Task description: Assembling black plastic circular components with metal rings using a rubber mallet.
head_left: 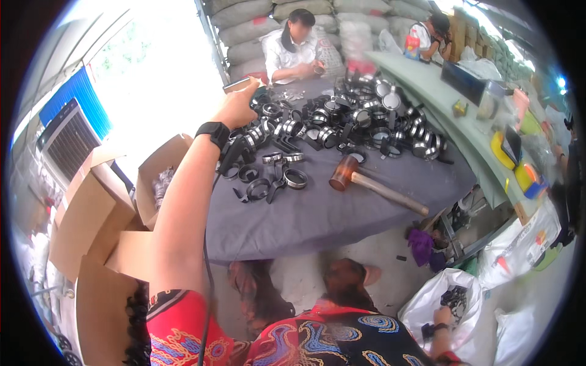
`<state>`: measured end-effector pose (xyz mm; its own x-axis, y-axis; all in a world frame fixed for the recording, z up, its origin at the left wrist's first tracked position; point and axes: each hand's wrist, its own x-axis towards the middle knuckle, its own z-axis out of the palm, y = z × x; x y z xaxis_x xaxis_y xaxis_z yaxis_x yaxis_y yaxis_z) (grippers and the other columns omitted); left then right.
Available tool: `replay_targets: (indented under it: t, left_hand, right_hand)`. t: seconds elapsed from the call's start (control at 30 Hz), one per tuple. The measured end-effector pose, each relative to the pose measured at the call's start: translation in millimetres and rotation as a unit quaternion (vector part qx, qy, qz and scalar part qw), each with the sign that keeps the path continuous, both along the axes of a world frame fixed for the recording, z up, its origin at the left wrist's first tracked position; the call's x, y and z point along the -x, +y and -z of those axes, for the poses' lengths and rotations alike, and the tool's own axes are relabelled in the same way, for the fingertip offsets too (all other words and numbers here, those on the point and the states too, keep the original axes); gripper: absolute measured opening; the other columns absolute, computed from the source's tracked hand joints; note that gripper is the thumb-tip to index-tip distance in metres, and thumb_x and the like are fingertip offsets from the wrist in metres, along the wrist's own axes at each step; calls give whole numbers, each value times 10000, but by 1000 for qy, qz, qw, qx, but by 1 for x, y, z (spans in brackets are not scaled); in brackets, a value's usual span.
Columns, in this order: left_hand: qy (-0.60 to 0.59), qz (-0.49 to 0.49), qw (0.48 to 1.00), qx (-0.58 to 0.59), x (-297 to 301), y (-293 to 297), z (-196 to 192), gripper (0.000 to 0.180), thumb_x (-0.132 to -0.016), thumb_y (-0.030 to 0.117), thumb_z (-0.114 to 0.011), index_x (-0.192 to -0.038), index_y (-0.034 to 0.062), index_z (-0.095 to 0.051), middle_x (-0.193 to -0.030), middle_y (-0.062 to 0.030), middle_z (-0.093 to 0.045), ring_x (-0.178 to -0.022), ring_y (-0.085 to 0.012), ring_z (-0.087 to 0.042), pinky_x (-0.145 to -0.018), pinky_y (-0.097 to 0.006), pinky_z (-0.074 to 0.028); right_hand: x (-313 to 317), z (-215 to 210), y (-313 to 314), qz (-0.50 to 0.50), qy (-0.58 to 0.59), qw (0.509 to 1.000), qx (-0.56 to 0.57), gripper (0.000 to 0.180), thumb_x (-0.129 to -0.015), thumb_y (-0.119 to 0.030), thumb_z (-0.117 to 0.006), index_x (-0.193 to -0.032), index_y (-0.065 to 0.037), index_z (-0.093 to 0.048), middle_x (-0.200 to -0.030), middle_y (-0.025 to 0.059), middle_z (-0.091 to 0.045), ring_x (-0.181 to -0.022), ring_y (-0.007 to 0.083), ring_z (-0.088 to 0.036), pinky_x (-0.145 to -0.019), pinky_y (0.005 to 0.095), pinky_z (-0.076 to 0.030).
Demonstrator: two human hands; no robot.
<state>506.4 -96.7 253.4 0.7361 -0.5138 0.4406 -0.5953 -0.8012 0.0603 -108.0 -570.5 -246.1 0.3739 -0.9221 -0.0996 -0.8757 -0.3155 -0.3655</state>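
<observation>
My left arm stretches over the far left of the table, a black watch on its wrist. The fingers of my left hand [237, 110] are bent round something at a flat, pale-topped piece [238, 85]; its kind is unclear. Beside that hand lies a heap of black and silver ring-shaped parts [326, 135], several with black handles. My right hand [444, 316] is low at the right, inside a white sack [421, 314]. It is at a cluster of small black parts [455, 299]; its fingers are too hidden to read.
A wooden mallet [381, 190] lies on the grey tablecloth [293, 222]. Open cardboard boxes [97, 213] stand left. One person [293, 52] sits across the table with a small part in hand; another [427, 39] sits at the green-topped table [421, 76]. A purple cloth [420, 247] hangs near the right edge.
</observation>
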Motion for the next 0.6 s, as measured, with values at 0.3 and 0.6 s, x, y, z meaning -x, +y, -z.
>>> replay_targets:
  t: [0.3,0.6]
  left_hand:
    - [86,167,982,1,113,3,93,418,-737,135,-659,-1136,18,-614,-879,-186,-669,-802,-341,-654,-724,-398,-530]
    - [60,-168,981,74,163,122,207,585,-765,253,-708,-1275,48,-511,-1284,-181,-529,-1190,-395,-465,-951,-494,-417]
  right_hand:
    - [3,11,5,-6,-2,1000,8,210,-669,-41,-582,-845,69,-615,-860,282,-645,-863,456,-623,-803,470,-493]
    - [2,-6,37,-25,31,998,47,228,-718,-59,-597,-918,50,-592,-901,258,-631,-908,426,-603,-823,488,-475]
